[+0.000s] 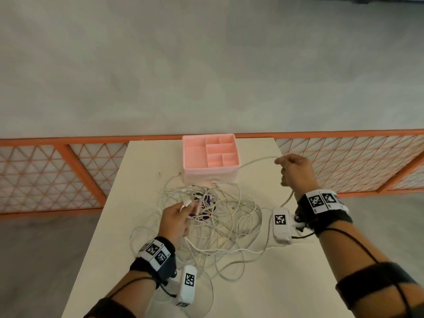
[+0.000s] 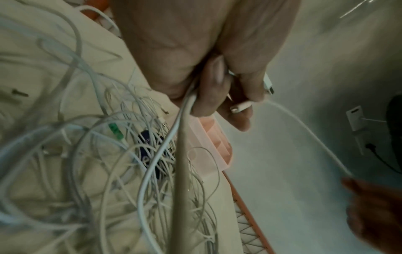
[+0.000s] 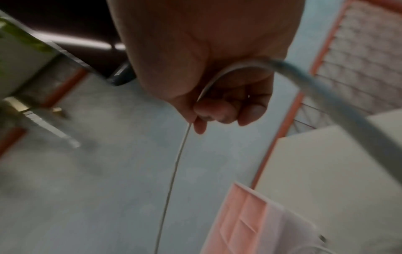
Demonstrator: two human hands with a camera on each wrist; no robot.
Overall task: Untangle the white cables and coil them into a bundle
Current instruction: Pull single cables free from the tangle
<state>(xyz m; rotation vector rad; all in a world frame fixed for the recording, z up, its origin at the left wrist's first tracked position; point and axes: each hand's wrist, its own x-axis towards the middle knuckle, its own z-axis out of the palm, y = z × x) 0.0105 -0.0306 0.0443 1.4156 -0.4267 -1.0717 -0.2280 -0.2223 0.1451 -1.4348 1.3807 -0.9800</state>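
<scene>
A tangle of white cables (image 1: 213, 216) sprawls over the middle of the white table (image 1: 286, 283). My left hand (image 1: 181, 214) hovers over the tangle's left side and grips white cable ends, with connectors (image 1: 186, 203) sticking out past its fingers; the left wrist view shows a cable (image 2: 185, 123) and plugs (image 2: 268, 84) held in the curled fingers (image 2: 214, 89). My right hand (image 1: 291, 168) is raised at the right, pinching one white cable (image 1: 257, 159) that arcs back toward the tangle. Seen from the right wrist, the cable (image 3: 174, 171) runs out of the pinched fingers (image 3: 215, 111).
A pink compartment tray (image 1: 210, 157) stands at the table's far edge, just behind the tangle. A purple item (image 1: 207, 200) lies under the cables. An orange mesh railing (image 1: 344, 164) runs behind the table, with grey floor beyond.
</scene>
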